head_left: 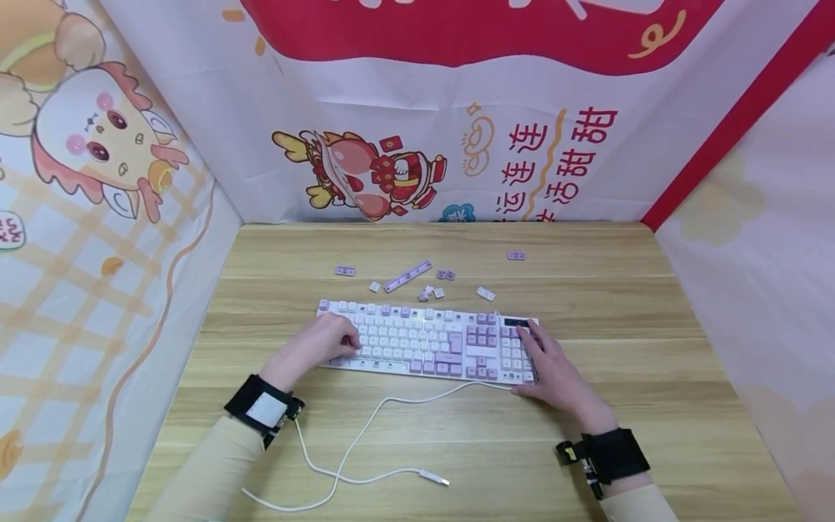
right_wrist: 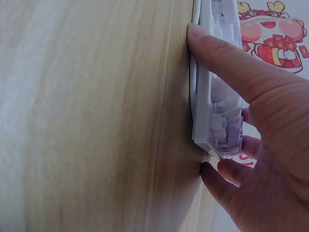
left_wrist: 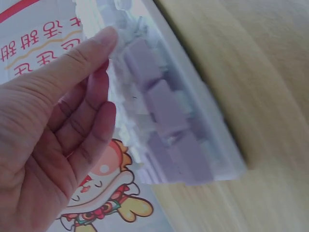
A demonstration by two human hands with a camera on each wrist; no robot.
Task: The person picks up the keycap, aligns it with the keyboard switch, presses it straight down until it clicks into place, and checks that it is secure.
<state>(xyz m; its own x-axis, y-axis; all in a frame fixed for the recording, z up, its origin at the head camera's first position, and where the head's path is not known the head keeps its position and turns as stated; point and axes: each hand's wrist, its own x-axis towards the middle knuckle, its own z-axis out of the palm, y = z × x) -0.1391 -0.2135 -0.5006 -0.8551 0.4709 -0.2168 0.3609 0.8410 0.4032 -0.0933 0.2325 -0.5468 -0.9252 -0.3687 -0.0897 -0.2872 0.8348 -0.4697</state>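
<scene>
A white and lilac keyboard [head_left: 481, 351] lies on the wooden table, several of its key positions bare. Over its lower left part is my left hand [head_left: 326, 339], thumb and fingers drawn close together at the keys. In the left wrist view, the left hand [left_wrist: 63, 116] has its thumb tip beside the lilac keys [left_wrist: 166, 108]; whether a keycap is between the fingertips is hidden. My right hand [head_left: 554, 373] holds the keyboard's right end. The right wrist view shows the thumb [right_wrist: 227, 55] against its near edge and the other fingers around the corner.
Behind the keyboard lie a long lilac keycap strip [head_left: 407, 277], a white keycap [head_left: 375, 287], a pale piece [head_left: 485, 293] and small lilac pieces [head_left: 345, 270]. In front, a white USB cable [head_left: 372, 420] loops across the table [head_left: 483, 449]. Printed cloth walls [head_left: 391, 87] enclose it.
</scene>
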